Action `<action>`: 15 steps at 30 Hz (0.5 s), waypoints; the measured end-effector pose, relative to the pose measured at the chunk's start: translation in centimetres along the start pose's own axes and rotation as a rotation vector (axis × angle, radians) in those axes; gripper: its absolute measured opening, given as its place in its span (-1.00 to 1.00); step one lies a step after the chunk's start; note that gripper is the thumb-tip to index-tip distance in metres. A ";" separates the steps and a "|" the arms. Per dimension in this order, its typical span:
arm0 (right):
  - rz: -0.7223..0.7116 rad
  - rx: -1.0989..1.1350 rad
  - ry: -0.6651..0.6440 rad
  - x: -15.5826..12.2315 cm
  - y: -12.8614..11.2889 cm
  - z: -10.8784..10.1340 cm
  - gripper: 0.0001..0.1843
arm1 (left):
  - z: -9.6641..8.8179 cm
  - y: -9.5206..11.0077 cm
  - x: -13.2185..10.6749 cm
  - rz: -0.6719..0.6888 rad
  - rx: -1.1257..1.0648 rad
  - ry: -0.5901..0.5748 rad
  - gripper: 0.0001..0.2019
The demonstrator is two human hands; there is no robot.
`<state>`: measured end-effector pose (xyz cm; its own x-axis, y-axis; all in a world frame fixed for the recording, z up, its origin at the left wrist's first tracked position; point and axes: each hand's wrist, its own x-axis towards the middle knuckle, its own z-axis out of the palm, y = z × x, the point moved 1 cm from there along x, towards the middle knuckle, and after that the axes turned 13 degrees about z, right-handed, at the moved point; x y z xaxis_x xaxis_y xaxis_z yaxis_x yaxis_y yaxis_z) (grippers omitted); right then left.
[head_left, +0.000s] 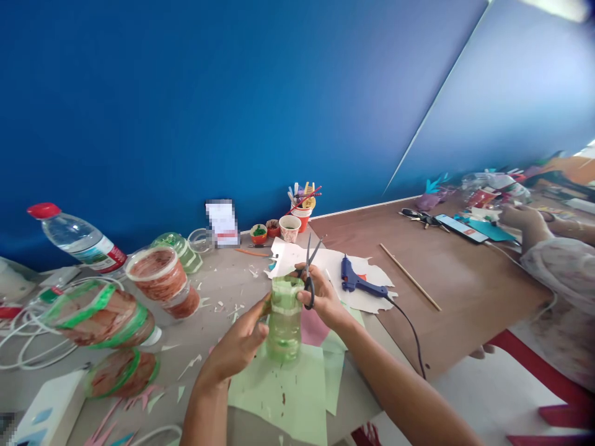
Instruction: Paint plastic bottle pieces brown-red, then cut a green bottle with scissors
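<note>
A pale green see-through plastic bottle with its top cut off stands upright over green paper. My left hand grips it from the left, its fingers partly hidden behind the bottle's side. With my right hand I hold a pair of scissors by the handles. The blades point upward and are spread apart. The fingertips of that hand are right by the bottle's upper right rim.
A blue glue gun lies on white paper at right, near a wooden stick. At left are a red-capped water bottle, a brown-coated cup and green-banded bottle pieces. A co-worker's arm is far right.
</note>
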<state>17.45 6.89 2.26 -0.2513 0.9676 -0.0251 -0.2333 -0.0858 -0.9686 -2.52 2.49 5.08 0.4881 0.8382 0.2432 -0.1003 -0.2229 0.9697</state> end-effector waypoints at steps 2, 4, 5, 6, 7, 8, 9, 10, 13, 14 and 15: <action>-0.031 -0.046 0.006 0.1 0.2 0.1 -0.36 | 0.4 -0.1 0.3 0.005 0.008 0.002 -0.22; -0.060 -0.113 0.016 0.1 0.4 0.0 -0.37 | 0.9 -0.5 0.7 0.003 0.064 0.071 -0.25; -0.075 -0.150 0.022 0.1 0.4 -0.1 -0.37 | 1.1 -0.7 0.9 -0.013 0.121 0.128 -0.27; -0.093 -0.187 0.025 0.1 0.5 -0.2 -0.36 | 1.3 -0.8 1.0 -0.031 0.178 0.173 -0.28; -0.115 -0.221 0.027 0.1 0.4 -0.3 -0.36 | 1.4 -0.9 1.1 -0.045 0.229 0.215 -0.32; -0.140 -0.253 0.028 0.1 0.3 -0.5 -0.37 | 1.5 -1.0 1.1 -0.046 0.275 0.253 -0.37; -0.170 -0.288 0.032 0.0 0.2 -0.8 -0.38 | 1.4 -0.9 1.1 -0.031 0.319 0.286 -0.42; -0.200 -0.332 0.040 0.0 0.0 -1.0 -0.40 | 1.4 -0.8 1.0 -0.001 0.372 0.322 -0.47; -0.281 -0.526 0.090 -0.2 -0.6 -1.2 -0.46 | 1.2 -0.5 0.8 0.086 0.624 0.409 -0.56; -0.301 -0.587 0.109 -0.3 -0.8 -1.2 -0.47 | 1.2 -0.3 0.8 0.098 0.708 0.417 -0.58; -0.315 -0.630 0.126 -0.3 -1.0 -1.1 -0.47 | 1.2 -0.3 0.7 0.097 0.772 0.413 -0.60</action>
<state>18.77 6.90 2.93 -0.1422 0.9470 0.2880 0.3192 0.3193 -0.8923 -1.10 2.56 4.95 0.1405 0.8779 0.4577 0.5616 -0.4514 0.6935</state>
